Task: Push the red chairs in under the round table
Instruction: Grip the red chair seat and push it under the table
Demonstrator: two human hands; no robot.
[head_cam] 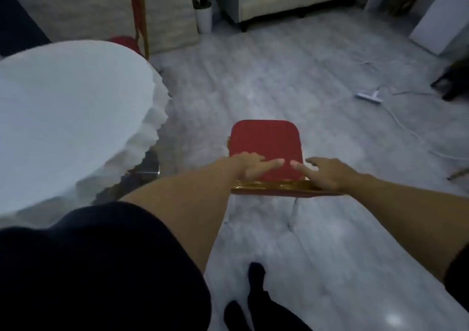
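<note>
A red chair (265, 140) with a gold frame stands on the grey floor, right of the round table (66, 117), which is draped in a white cloth, and apart from it. I look down over the chair's gold top rail (274, 187). My left hand (250, 165) reaches over the rail with its fingers stretched out above the seat. My right hand (327, 172) lies on the rail's right end, fingers spread. Neither hand is curled around the rail. A second red chair (124, 42) with a tall gold back stands at the table's far side, its seat partly under the cloth.
A white floor-cleaner head (369, 96) with a trailing cable lies on the floor at right. A cream sofa (291, 1) and a white plant pot (203, 18) stand at the back. White panels and a dark object are at the far right. My feet are below.
</note>
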